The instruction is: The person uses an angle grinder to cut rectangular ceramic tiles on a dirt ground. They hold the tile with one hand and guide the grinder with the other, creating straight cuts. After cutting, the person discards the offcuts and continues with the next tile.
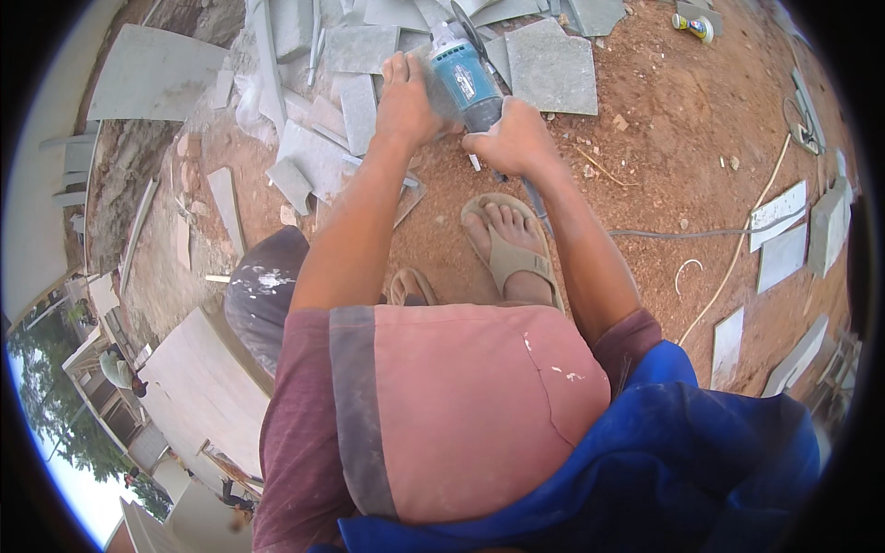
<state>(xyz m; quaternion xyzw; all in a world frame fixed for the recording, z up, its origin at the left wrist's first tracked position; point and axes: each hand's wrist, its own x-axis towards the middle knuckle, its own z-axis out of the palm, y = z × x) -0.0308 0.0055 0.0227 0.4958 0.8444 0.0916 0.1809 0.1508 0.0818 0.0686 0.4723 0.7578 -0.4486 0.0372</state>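
Note:
A teal angle grinder [466,81] with a grey head and a dark disc [473,32] is held out over a pile of grey stone slabs. My right hand [518,138] is wrapped round its rear end. On the grinder's left side, my left hand [406,103] is closed against it; what part its fingers grip is hidden, and the area beside them is blurred. Just right of the disc lies a squarish grey slab [553,72]. Below my left hand are several broken slab pieces [318,157].
A grey cable [682,234] runs right across the reddish dirt from near my right forearm. My sandalled foot [512,241] stands below the grinder. Cut slabs [782,258] lie at the right, a large slab [161,74] at the upper left. Another person [118,369] is far left.

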